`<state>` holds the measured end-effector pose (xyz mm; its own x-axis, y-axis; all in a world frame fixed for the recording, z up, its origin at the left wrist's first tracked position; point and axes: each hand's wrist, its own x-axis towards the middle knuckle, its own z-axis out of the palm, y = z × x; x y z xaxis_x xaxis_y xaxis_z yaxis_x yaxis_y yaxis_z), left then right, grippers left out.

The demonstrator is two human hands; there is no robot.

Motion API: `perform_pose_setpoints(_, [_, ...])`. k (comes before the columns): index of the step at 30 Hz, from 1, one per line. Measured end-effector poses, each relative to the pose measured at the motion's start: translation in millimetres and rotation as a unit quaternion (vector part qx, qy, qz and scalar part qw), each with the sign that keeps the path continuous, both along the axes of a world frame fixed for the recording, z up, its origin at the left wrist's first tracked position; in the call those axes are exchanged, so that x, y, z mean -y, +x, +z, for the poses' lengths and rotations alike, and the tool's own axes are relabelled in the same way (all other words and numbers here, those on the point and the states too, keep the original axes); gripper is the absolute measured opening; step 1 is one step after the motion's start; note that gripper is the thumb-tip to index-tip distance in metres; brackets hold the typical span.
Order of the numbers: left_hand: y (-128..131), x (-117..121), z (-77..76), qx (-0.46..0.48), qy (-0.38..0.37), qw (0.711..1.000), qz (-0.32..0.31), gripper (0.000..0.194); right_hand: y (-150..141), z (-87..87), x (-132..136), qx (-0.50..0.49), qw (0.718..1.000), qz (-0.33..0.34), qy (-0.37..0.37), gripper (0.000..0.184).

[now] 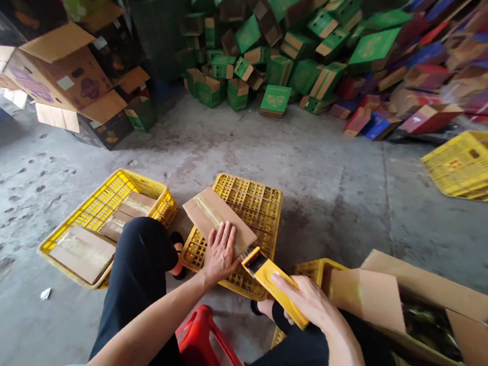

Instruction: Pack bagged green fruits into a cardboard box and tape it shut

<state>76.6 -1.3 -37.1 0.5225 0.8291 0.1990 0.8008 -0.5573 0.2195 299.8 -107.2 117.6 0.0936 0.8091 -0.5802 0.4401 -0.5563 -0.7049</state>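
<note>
The left hand (221,256) lies flat, fingers extended, on the box (205,209); the right hand (310,299) grips the yellow tool (272,277) at the box's near end. The box rests on a crate (263,198).

Green boxes (276,99) lie heaped at rear; red and blue boxes (429,119) adjoin right. Large cartons (59,76) stacked rear left.

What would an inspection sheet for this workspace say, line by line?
Surface: yellow crate on a grey floor.
Job's things: taped cardboard box lying on the crate; yellow handheld tool beside it.
Clutter: white scrap on the floor.
Grips: left grip laid flat on the box; right grip around the tool.
Cables: nothing seen.
Surroundings: heaped green boxes ahead, second crate holding taped boxes at left, red stool nearby.
</note>
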Motion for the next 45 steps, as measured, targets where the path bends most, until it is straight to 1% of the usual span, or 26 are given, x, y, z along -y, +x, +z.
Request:
perform_pose_setpoints(4, [2.0,1.0,-1.1,0.000,0.006,1.000,0.007,0.084,-5.0,12.5,1.4,-0.034,0.999,-0.006,-0.022,0.048])
perform_pose_setpoints(7, [2.4,0.5,-0.4,0.002,0.003,1.000,0.007,0.084,-3.1,13.2,2.8,-0.041,0.998,0.004,-0.048,0.047])
perform_pose_setpoints(9, [2.5,0.3,1.0,0.001,-0.003,1.000,0.003,0.086,-0.5,10.8,3.4,-0.037,0.998,0.006,-0.051,0.048])
perform_pose_setpoints(11, [2.7,0.3,3.2,-0.001,-0.014,1.000,0.001,0.086,2.3,6.8,3.0,-0.026,0.999,0.004,-0.043,0.050])
perform_pose_setpoints(13, [3.2,0.6,5.8,-0.003,-0.026,1.000,0.002,0.086,5.1,0.9,1.8,-0.018,0.998,0.010,-0.052,0.052])
perform_pose_setpoints(19, [6.1,1.5,13.2,-0.008,-0.048,0.999,0.001,0.084,11.5,-24.7,-4.2,-0.017,0.997,0.002,-0.077,0.058])
perform_pose_setpoints(25, [6.8,0.6,18.8,-0.011,-0.070,0.997,0.000,0.086,14.4,-42.5,-18.5,-0.029,0.994,0.014,-0.100,0.059])
perform_pose_setpoints(28, [5.1,-1.0,21.2,-0.019,-0.089,0.996,-0.012,0.090,15.9,-48.3,-29.1,-0.022,0.994,0.031,-0.104,0.058])
perform_pose_setpoints(31, [2.8,-3.9,22.2,-0.025,-0.114,0.993,-0.032,0.101,15.5,-51.3,-40.1,-0.010,0.992,0.044,-0.114,0.056])
perform_pose_setpoints(34, [-2.3,-11.9,21.3,-0.035,-0.155,0.985,-0.061,0.121,12.1,-49.1,-48.1,0.005,0.991,0.054,-0.123,0.055])
perform_pose_setpoints(36, [-9.8,-23.8,20.2,-0.040,-0.194,0.975,-0.100,0.126,8.7,-45.8,-50.2,0.012,0.990,0.055,-0.129,0.055])
perform_pose_setpoints(37, [-15.1,-32.4,19.8,-0.036,-0.213,0.969,-0.121,0.123,6.9,-44.3,-50.1,0.015,0.990,0.053,-0.133,0.056])
perform_pose_setpoints(38, [-21.6,-43.0,19.8,-0.028,-0.231,0.963,-0.136,0.114,5.3,-43.2,-49.4,0.017,0.990,0.050,-0.135,0.056])
perform_pose_setpoints(39, [-28.9,-55.3,20.4,-0.006,-0.238,0.962,-0.132,0.103,3.9,-42.7,-48.0,0.017,0.990,0.048,-0.134,0.057])
perform_pose_setpoints(40, [-36.8,-68.9,21.5,0.026,-0.225,0.968,-0.103,0.089,2.8,-42.8,-46.2,0.016,0.990,0.045,-0.131,0.058])
perform_pose_setpoints(41, [-44.9,-83.3,23.2,0.051,-0.201,0.976,-0.058,0.077,2.0,-43.5,-44.1,0.013,0.991,0.042,-0.126,0.059])
perform_pose_setpoints(43, [-59.9,-111.2,27.7,0.075,-0.159,0.983,0.055,0.066,1.2,-46.3,-39.4,0.004,0.993,0.033,-0.112,0.060])
perform_pose_setpoints(44, [-65.9,-123.3,30.1,0.082,-0.155,0.978,0.112,0.063,1.0,-48.0,-37.1,-0.004,0.995,0.021,-0.098,0.060])
perform_pose_setpoints(45, [-70.8,-133.5,32.3,0.087,-0.174,0.967,0.166,0.059,0.9,-49.7,-35.0,-0.012,0.997,0.006,-0.080,0.058])
